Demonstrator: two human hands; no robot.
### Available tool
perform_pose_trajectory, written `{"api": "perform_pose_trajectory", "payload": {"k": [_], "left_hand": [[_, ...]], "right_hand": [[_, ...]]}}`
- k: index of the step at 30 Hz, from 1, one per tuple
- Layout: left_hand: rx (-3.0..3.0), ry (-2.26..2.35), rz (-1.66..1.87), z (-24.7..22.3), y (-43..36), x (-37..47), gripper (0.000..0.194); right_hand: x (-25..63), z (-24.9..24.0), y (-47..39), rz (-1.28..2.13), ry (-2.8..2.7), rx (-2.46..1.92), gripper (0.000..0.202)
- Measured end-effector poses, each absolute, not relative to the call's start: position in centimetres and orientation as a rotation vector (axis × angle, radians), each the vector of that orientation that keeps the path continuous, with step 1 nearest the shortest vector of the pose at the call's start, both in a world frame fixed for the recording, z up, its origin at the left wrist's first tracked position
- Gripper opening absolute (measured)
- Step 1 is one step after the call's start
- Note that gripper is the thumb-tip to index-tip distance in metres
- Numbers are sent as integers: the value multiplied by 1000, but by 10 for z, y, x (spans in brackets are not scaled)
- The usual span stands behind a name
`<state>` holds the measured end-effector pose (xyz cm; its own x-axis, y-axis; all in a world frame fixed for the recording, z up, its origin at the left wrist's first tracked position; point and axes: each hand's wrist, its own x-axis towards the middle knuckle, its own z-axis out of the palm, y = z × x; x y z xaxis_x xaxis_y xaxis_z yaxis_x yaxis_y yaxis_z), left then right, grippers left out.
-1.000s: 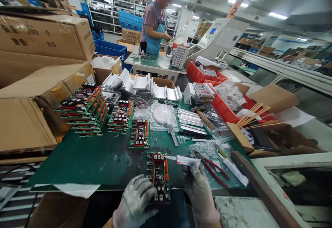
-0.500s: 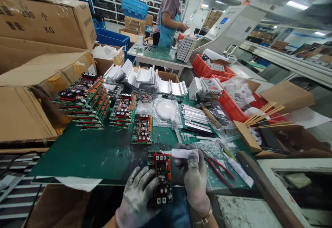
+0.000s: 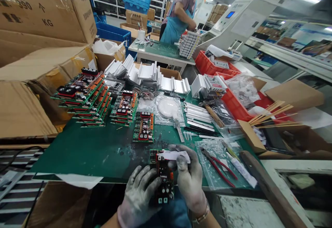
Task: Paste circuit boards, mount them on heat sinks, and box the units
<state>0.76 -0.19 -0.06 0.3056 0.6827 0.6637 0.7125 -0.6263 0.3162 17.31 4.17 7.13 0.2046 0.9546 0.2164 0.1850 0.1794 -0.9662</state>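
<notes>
A green circuit board with black, red and orange parts lies in front of me, its near end over the table edge. My left hand, in a dirty grey-white glove, grips the board's left side. Pinched in my gloved right hand is a white squeeze tube. The tube lies nearly level, its nozzle end pointing left above the board's far end, close to the white-faced parts there. Whether the tip touches them I cannot tell. Farther back on the table is another circuit board.
Circuit board stacks stand at the left, behind them cardboard boxes. Silver heat sinks line the back. Right of my hands are red-handled pliers on a plastic bag and a dark bar. A co-worker stands at another table.
My right hand has moved left with the tube, bringing the nozzle over the board's far end. The left hand keeps its hold. The co-worker leans farther right, arm lowered to the stacked parts.
</notes>
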Motion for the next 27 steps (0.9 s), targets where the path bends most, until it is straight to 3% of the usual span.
{"api": "perform_pose_trajectory", "payload": {"k": [8, 16, 23, 27], "left_hand": [[-2511, -1344, -1269, -1, -1, 8, 42], [-2523, -1381, -1248, 3, -2, 8, 44], [-2552, -1371, -1198, 10, -1, 6, 40], [-2530, -1422, -1271, 7, -2, 11, 38]], "right_hand": [[190, 76, 44, 635, -1269, -1424, 27], [198, 44, 17, 611, -1132, -1329, 22], [206, 23, -5, 420, -1408, -1153, 22], [205, 36, 2, 231, -1747, -1057, 27]]}}
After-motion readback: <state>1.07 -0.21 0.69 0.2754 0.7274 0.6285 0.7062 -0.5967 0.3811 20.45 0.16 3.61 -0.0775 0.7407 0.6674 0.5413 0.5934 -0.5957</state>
